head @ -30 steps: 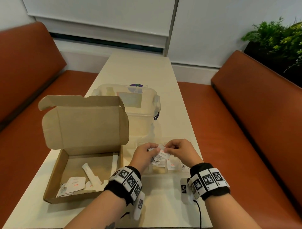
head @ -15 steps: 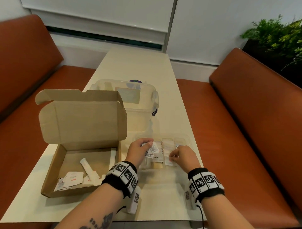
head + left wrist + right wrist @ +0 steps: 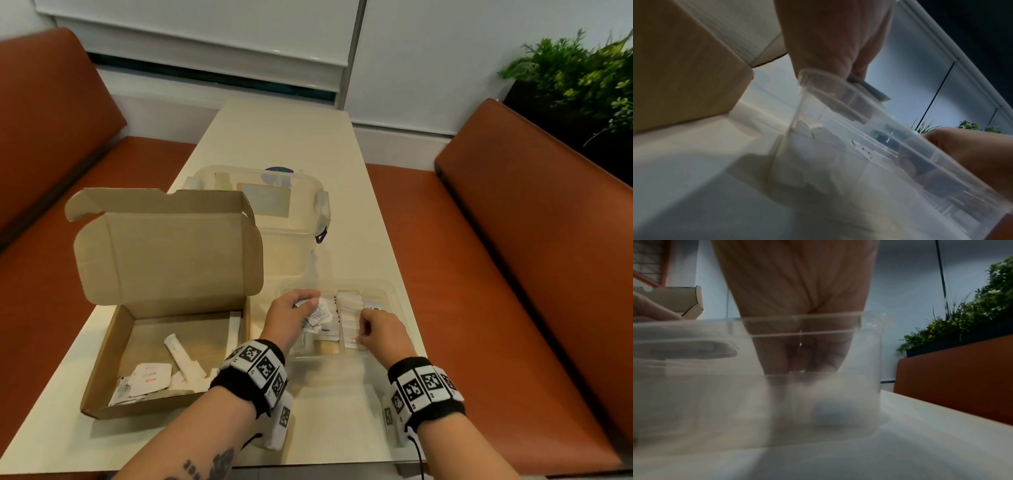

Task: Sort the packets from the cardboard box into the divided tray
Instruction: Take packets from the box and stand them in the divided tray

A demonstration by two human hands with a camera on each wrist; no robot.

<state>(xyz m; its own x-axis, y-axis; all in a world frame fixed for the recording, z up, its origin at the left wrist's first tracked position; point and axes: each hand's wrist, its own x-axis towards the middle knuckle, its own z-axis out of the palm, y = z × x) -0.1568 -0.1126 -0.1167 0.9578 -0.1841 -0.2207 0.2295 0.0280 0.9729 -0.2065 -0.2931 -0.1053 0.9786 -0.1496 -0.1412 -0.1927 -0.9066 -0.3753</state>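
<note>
Right of the cardboard box point(image 3: 164, 346), over the divided tray point(image 3: 394, 301): left hand point(image 3: 291, 318) clutches a few packets point(image 3: 317, 313), right hand point(image 3: 380, 330) has fingers curled into a tray slot, can't tell if holding anything. Packets prob v light, floppy, slick, so pinch by edges. More left in the box.

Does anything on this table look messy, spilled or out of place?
Nothing is spilled or damaged. The leftover packets lie jumbled in a near corner of the cardboard box, and the left hand holds several packets over the divided tray.
</note>
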